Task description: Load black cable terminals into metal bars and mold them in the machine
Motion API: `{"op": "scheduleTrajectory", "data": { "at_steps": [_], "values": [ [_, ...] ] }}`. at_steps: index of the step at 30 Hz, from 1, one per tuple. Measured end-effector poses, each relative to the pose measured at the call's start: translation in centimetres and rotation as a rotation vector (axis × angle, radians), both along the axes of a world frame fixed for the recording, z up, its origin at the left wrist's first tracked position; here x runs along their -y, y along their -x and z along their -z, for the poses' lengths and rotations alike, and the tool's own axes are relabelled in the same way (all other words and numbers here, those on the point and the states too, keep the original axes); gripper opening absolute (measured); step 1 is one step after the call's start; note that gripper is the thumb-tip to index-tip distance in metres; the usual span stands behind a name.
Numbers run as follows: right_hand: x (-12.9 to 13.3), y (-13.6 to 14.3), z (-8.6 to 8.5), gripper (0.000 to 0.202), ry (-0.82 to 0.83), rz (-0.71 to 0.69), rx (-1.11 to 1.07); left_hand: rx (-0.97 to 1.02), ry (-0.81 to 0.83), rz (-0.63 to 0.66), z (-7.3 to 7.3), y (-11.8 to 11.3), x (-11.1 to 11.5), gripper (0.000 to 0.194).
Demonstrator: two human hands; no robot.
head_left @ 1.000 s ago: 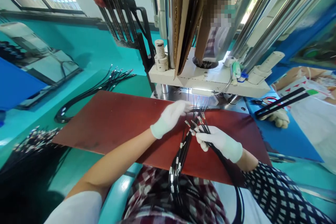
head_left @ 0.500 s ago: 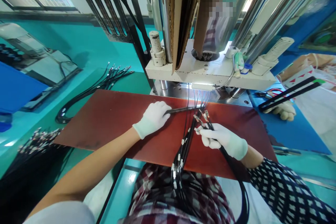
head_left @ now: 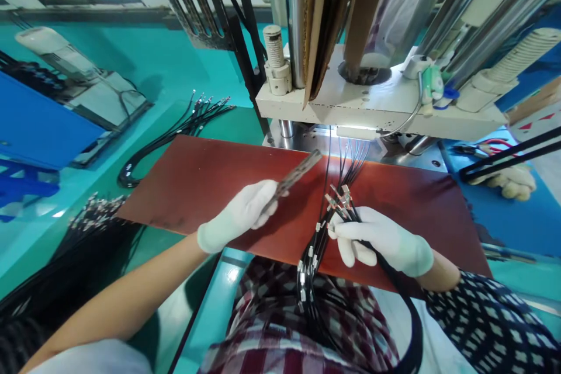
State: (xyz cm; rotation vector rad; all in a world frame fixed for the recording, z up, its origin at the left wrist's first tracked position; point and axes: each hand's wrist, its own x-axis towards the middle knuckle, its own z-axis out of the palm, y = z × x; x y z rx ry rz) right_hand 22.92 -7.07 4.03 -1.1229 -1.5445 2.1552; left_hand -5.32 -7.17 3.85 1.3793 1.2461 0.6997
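Observation:
In a white glove, my left hand [head_left: 252, 207] is closed around one end of a flat dark metal bar [head_left: 298, 174], which points up and away over the brown board [head_left: 210, 178]. My right hand [head_left: 379, 236], also gloved, grips a bunch of black cables [head_left: 405, 304] just below their metal terminals [head_left: 340, 201]. Beside it, a second bundle of black cables [head_left: 312, 251] runs from my lap across the board. Its thin far ends [head_left: 353, 155] reach the metal bed of the press [head_left: 302, 131].
The press's white plate [head_left: 324, 108] stands over the board's far edge. Left lie a curved cable bundle [head_left: 166, 143] and a large cable heap [head_left: 83, 245]. On the right are a work glove [head_left: 511, 178] and pliers [head_left: 468, 151]. A person is behind the press.
My left hand has drawn the bar back from the cables' far ends and tilted its tip upward. My right hand keeps its cables. The view has shifted slightly.

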Motion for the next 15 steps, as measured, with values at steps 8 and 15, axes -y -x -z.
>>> {"op": "scheduleTrajectory", "data": {
  "at_steps": [8,15],
  "values": [
    [1.1,1.9,0.3,0.022,-0.013,0.138,0.108,0.581,0.197,0.257,2.5,-8.6,-2.9,0.044],
    [1.7,2.5,0.8,0.026,-0.057,0.251,0.135,0.565,0.057,0.072,4.0,-9.9,-2.7,0.036]
  ]
}}
